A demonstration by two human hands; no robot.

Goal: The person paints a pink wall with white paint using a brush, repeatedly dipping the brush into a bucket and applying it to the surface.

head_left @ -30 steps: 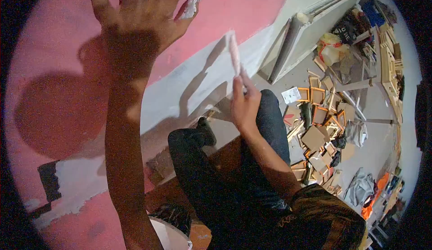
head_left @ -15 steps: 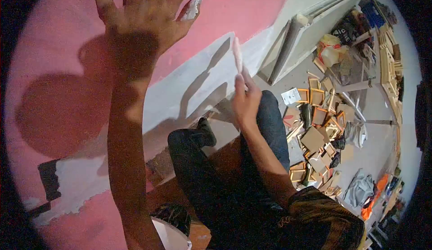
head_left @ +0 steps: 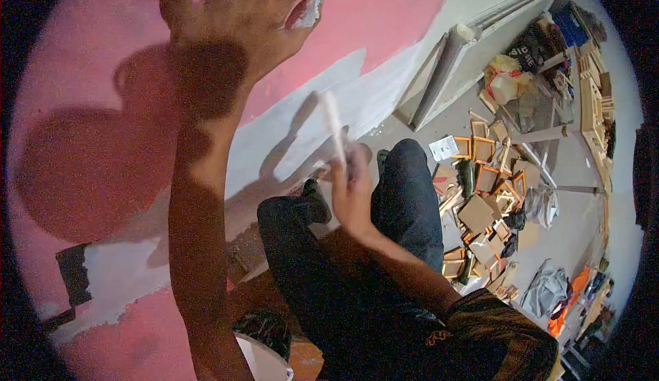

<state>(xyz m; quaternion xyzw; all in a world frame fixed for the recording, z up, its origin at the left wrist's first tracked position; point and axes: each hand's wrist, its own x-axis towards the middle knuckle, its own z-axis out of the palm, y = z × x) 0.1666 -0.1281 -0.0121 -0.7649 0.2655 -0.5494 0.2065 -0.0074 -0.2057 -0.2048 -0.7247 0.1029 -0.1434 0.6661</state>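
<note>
My left hand [head_left: 240, 24] is at the top left with its fingers spread, in front of the pink wall [head_left: 371, 10]; a whitish patch shows at its thumb side. In my right hand [head_left: 353, 189], near the centre, is a pale, slim tool [head_left: 332, 121], blurred by motion and pointing up and slightly left. Its tip is close to the white-painted band [head_left: 329, 72] that runs along the lower wall. I cannot make out what kind of tool it is.
A framed panel [head_left: 473, 51] leans against the wall. Small wooden frames and boards [head_left: 480, 209] lie heaped on the floor at the right. Plastic bags [head_left: 504, 82] and a wooden rack [head_left: 592, 120] stand beyond. A white container [head_left: 264, 359] is at the bottom, below my bent legs.
My right hand has moved left and down with the pale tool, which now tilts left. My left hand has shifted slightly right in view and remains spread.
</note>
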